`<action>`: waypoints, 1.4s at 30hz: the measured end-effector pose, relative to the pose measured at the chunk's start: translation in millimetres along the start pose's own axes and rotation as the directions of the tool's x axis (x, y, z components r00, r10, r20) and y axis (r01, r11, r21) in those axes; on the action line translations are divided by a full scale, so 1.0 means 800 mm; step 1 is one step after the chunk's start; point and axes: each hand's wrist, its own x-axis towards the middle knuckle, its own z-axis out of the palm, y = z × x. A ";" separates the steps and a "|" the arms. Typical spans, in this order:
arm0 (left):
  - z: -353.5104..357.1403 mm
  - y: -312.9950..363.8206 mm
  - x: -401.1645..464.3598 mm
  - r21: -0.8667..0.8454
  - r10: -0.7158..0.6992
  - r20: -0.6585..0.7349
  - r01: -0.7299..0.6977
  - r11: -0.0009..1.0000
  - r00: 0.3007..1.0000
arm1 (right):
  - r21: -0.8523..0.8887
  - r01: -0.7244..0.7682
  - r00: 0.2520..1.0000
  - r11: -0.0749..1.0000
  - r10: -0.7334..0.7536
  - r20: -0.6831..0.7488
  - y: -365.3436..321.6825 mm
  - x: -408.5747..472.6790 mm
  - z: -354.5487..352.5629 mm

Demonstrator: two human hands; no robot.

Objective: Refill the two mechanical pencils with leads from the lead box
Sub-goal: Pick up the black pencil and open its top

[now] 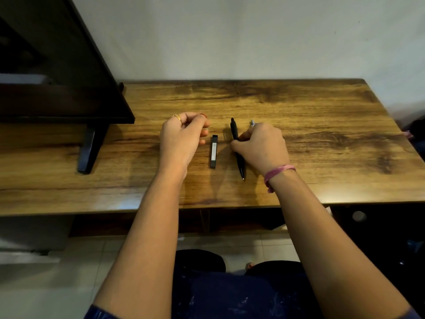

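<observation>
While left hand point(184, 137) curls empty, right hand point(261, 146) grips black pencil point(234, 132).

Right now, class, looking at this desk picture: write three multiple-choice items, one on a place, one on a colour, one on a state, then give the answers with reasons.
1. Where does the lead box lie?
A. Between the two hands
B. On the floor
C. Under the monitor stand

2. What colour is the band on the right wrist?
A. Green
B. Pink
C. White

3. What is the right hand doing?
A. Lying flat and open on the desk
B. Hanging off the desk edge
C. Curled round the black pencil

Answers:
1 A: the box lies on the desk, with the left hand on one side and the right hand on the other.
2 B: the wristband is pink.
3 C: its fingers wrap the black pencil's barrel; a silver pencil tip shows just behind it.
</observation>
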 end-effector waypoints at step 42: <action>0.016 0.006 -0.017 0.027 -0.038 0.534 0.028 0.999 0.844 | 0.989 -0.111 0.989 0.101 -0.090 0.120 -0.007 0.000 -0.046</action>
